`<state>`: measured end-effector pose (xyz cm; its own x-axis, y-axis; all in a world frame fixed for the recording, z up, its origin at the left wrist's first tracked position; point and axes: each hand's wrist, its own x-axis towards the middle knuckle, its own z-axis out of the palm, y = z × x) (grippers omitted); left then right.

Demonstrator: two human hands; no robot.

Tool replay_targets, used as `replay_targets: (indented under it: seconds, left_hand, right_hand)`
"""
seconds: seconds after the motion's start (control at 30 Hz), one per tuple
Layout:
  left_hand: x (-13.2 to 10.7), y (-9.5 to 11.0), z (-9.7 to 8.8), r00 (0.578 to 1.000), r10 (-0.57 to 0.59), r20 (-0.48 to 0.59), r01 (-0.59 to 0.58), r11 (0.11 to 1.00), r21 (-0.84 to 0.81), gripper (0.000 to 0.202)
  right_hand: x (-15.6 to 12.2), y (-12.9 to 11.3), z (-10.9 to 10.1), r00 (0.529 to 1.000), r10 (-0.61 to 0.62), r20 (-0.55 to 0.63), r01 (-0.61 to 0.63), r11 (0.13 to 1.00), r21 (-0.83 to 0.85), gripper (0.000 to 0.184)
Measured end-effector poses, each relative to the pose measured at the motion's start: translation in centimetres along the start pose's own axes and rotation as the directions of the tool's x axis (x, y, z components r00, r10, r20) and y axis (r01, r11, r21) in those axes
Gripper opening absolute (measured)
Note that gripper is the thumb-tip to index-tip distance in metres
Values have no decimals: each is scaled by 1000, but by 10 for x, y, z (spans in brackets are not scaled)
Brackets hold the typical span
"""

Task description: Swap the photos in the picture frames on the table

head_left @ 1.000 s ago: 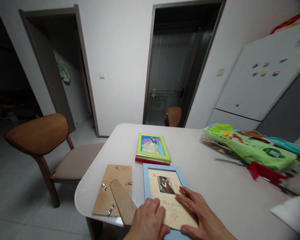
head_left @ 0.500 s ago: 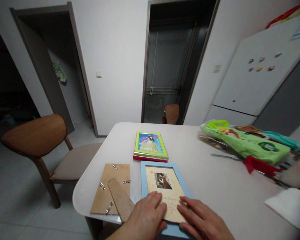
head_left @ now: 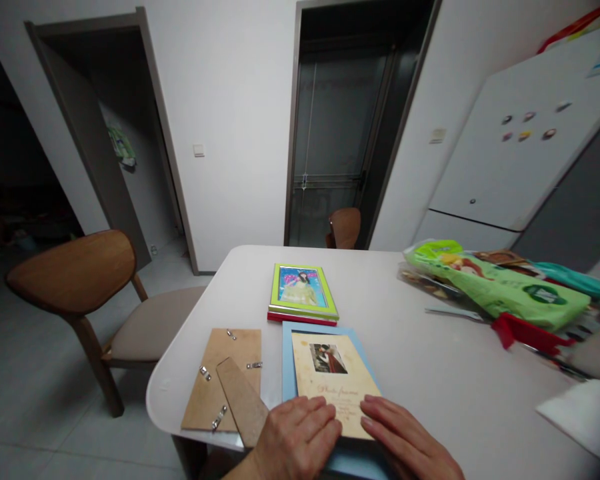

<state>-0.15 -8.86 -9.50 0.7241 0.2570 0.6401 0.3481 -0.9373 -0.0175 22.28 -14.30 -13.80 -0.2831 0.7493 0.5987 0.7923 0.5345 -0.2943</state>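
Note:
A cream picture card [head_left: 325, 380] with a small photo and reddish script lies over the light blue photo frame [head_left: 289, 363], slightly raised at its near end. My left hand [head_left: 300, 437] grips its lower left edge, fingers close together and thumb hidden. At the lower right edge, the fingers of my right hand [head_left: 405, 433] are closed on the same card. Left of the frame lies a brown backing board [head_left: 207, 393] with metal clips and a stand leg [head_left: 243, 400], its lower end partly behind my left hand.
Beyond the blue frame, a green picture frame [head_left: 305, 293] rests on a red one [head_left: 280, 317]. On the right are a green plastic bag [head_left: 520, 287], a grey-handled tool [head_left: 453, 313], a red object [head_left: 525, 333] and white paper [head_left: 575, 413]. A chair [head_left: 75, 273] stands left of the white table [head_left: 380, 287].
The card has risen slightly from the blue frame's recess and now covers part of the right border. My hands have moved to its lower edges; more of the script shows.

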Motion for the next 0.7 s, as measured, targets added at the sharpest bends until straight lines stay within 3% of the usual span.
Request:
replay_targets:
  seconds: [0.13,0.3,0.5,0.7]
  left_hand:
    - [-2,-2,15,993,-8,-122,7,1000,-11,27]
    - [-4,-2,20,992,27,-120,-35,997,-63,26]
    - [-8,-2,23,995,-37,-97,29,996,-84,25]
    - [-3,-2,16,988,57,-141,-66,996,-57,23]
  right_hand:
    - [7,-3,-4,985,-167,-33,166,986,-33,32]
    - [9,-5,-6,962,-261,-80,257,965,-53,36]
    - [7,-6,-4,980,-194,-47,192,980,-53,36]
    - [2,-1,2,972,-208,-109,206,978,-24,39]
